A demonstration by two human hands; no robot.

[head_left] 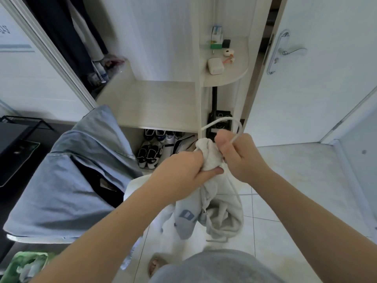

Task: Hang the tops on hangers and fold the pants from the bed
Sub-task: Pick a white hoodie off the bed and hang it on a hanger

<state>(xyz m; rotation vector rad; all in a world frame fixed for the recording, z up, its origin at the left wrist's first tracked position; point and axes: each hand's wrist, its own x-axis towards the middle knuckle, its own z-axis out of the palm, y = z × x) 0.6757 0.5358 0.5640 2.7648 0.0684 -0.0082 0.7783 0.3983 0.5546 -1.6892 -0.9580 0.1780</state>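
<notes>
A pale grey hoodie (pixel 216 209) hangs bunched above the tiled floor (pixel 295 180). The left hand (pixel 183 168) grips its gathered top. The right hand (pixel 238 156), touching the cloth, curls round a white hanger (pixel 224 118). A denim jacket (pixel 81 160) lies draped to the left.

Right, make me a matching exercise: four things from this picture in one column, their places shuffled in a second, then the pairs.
1. hanger
2. hoodie
3. denim jacket
4. sneakers

A. under the shelf
B. gripped by the left hand
C. draped at the left
D. hook held in the right hand

Pairs: 1-D, 2-B, 3-C, 4-A.
</notes>
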